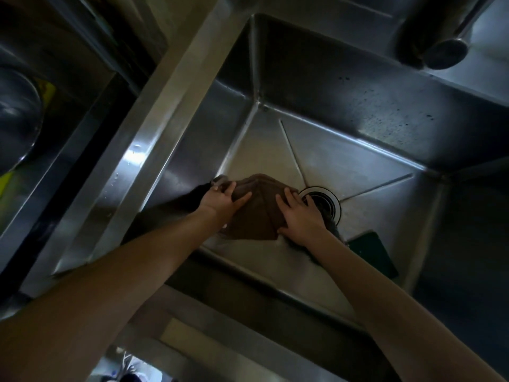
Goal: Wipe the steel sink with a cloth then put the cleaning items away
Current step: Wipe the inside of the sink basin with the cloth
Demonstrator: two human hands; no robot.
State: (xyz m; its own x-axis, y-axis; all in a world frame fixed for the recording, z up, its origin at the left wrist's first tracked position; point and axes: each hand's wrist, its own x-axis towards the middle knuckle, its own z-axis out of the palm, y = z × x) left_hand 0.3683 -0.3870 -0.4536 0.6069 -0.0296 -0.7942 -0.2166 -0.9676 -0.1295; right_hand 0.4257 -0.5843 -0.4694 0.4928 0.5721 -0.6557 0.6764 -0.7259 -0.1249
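Both forearms down into the sink (pixel 358 111) — left hand (pixel 220 201), right hand (pixel 300 216), fingers seemingly flat on the brown cloth (pixel 259 213) beside the drain (pixel 325 202).

No readable text, label, brand, number or sign anywhere (dim light, much glare).
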